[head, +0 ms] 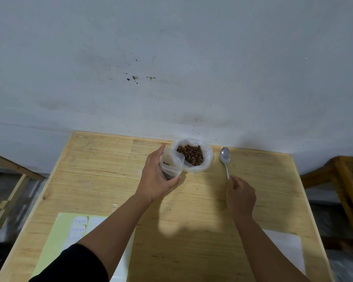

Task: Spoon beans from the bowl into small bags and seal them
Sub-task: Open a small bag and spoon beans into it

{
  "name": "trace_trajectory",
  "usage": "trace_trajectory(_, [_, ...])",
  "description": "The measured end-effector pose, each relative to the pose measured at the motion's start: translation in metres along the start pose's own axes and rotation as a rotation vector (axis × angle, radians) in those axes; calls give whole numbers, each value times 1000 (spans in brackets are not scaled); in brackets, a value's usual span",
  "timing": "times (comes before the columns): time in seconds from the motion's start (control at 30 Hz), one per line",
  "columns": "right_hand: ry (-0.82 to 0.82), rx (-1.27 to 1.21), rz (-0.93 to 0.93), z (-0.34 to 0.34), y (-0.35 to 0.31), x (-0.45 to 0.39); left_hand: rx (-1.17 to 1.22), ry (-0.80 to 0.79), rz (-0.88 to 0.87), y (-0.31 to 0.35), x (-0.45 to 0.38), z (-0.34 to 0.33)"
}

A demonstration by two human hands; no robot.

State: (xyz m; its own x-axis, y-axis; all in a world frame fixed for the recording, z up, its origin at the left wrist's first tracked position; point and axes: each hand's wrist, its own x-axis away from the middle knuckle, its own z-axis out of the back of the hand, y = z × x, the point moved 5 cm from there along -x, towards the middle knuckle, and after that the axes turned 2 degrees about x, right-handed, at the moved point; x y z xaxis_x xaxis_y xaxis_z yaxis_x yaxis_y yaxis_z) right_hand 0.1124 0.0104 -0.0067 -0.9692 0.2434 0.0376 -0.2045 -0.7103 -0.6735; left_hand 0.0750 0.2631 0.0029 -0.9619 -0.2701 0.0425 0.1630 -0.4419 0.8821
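A bowl (207,159) lined with clear plastic holds brown beans (191,154) at the far edge of the wooden table (102,165). My left hand (157,178) grips a small clear bag (171,163) held open right beside the bowl's left side; a few beans show inside it. My right hand (240,195) pinches the handle end of a metal spoon (225,157), whose empty head lies on the table to the right of the bowl.
A pale green sheet with white labels (73,226) lies at the near left of the table. A white sheet (283,247) lies near right. Wooden frames stand off both sides (346,180). A wall rises right behind the table.
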Motion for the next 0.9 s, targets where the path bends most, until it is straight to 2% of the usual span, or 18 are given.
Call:
trace_trajectory(0.07, [13, -36, 41, 2, -15, 1, 15, 7, -10, 0, 4, 0])
trace_trajectory(0.2, [-237, -228, 101, -5, -65, 13, 23, -7, -43, 7, 10, -3])
trace_trajectory(0.3, [-354, -313, 155, -10, -96, 22, 25, -6, -74, 14, 14, -4])
trace_trajectory(0.4, [-364, -298, 154, -12, -107, 24, 24, 5, -97, 18, 19, -3])
trace_trajectory(0.53, [-331, -282, 248, -6, -115, 23, -15, -8, -97, 23, 23, 4])
trace_trajectory(0.63, [-402, -321, 257, -3, -120, 19, 50, 42, -62, 22, 24, 14])
trace_trajectory(0.77, [-522, -503, 215, 4, -127, 22, 131, 112, -67, 31, 26, 25])
trace_trajectory(0.9, [-536, -693, 261, 13, -123, 32, 282, 229, 27, 38, 29, 33])
